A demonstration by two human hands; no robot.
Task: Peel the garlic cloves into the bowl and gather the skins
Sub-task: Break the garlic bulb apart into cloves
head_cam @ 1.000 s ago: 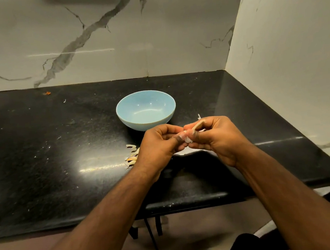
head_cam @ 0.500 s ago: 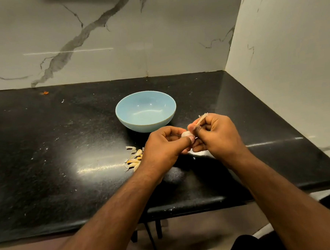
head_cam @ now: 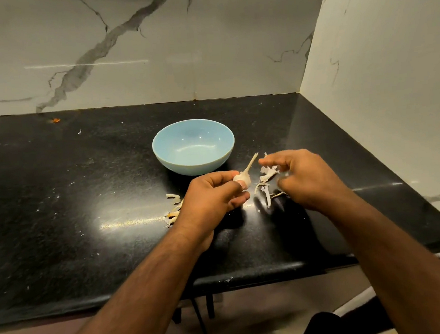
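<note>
My left hand (head_cam: 213, 193) pinches a small garlic piece (head_cam: 243, 178) with a thin dry stem that points up toward the bowl. My right hand (head_cam: 304, 178) hovers just right of it, blurred, with finger and thumb apart over a heap of white skins (head_cam: 266, 179) on the counter. The light blue bowl (head_cam: 195, 166) stands just behind both hands and looks empty. A second heap of tan skins (head_cam: 174, 210) lies on the counter at the left of my left wrist.
The black stone counter (head_cam: 72, 205) meets marble walls at the back and on the right. An orange scrap (head_cam: 55, 120) lies at the back left. The counter's front edge (head_cam: 248, 275) runs under my forearms.
My right hand has pulled away to the right from the garlic, which my left hand still holds. The white skins below the right hand are now uncovered.
</note>
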